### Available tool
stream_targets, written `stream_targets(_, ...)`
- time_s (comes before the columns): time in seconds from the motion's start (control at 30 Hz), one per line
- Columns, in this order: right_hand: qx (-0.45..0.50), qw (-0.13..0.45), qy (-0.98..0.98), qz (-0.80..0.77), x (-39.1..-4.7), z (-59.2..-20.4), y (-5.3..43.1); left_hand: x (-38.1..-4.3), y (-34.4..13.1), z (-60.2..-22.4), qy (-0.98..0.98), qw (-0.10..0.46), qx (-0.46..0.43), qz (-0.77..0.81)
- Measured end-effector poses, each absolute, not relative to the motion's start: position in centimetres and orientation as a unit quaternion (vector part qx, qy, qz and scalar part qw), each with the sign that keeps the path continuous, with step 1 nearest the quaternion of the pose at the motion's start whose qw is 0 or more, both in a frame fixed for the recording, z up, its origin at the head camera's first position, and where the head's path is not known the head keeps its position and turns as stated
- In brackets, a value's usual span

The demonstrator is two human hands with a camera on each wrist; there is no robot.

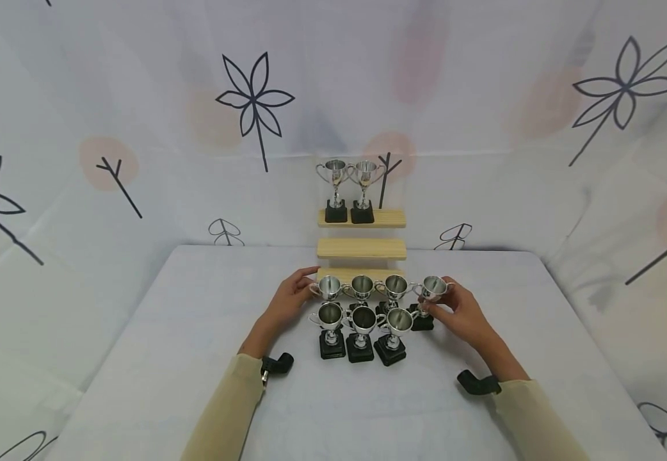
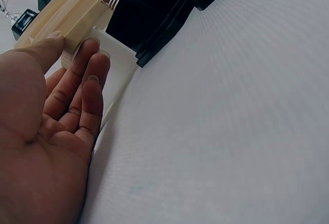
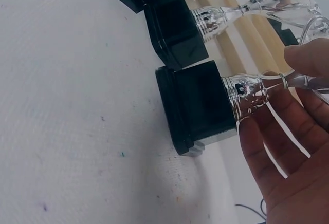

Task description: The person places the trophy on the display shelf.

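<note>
Pinching trophy (image 3: 205, 100) stem w/ R grip (image 1: 459, 312), narrow — L grip (image 1: 285, 303) likewise on btm shelf (image 1: 346, 273).

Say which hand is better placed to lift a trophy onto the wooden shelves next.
Probably the right hand: its fingers grip the rightmost trophy around the stem. The left hand pinches the end of the lowest shelf and holds no trophy.

The place looks like a small staged filming booth: creased pale cloth (image 1: 333, 89) printed with line-drawn flowers (image 1: 253, 99) encloses the back and both sides of a white-covered surface (image 1: 368, 410), with black wrist cameras (image 1: 276, 365) above it. Whether home, lab or office cannot be told.
</note>
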State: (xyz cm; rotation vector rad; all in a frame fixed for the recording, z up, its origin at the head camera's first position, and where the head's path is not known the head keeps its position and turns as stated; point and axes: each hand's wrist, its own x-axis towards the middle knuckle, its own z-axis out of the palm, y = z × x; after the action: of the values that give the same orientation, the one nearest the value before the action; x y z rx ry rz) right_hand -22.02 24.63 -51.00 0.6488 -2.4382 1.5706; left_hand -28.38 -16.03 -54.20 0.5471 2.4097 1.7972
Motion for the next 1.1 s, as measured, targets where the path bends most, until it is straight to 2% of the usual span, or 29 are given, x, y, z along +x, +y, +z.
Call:
stream_targets(0.6, 0.226, 0.109, -0.811, 0.529, -22.9, -49.0, 24.8, -28.6, -16.2, -54.3, 0.788, 0.043, 0.178, 0.588)
stream_targets(1.1, 0.216, 0.096, -0.813, 0.532, -24.2, -45.5, 25.5, -28.5, -16.2, -54.4, 0.788, 0.046, 0.18, 0.587)
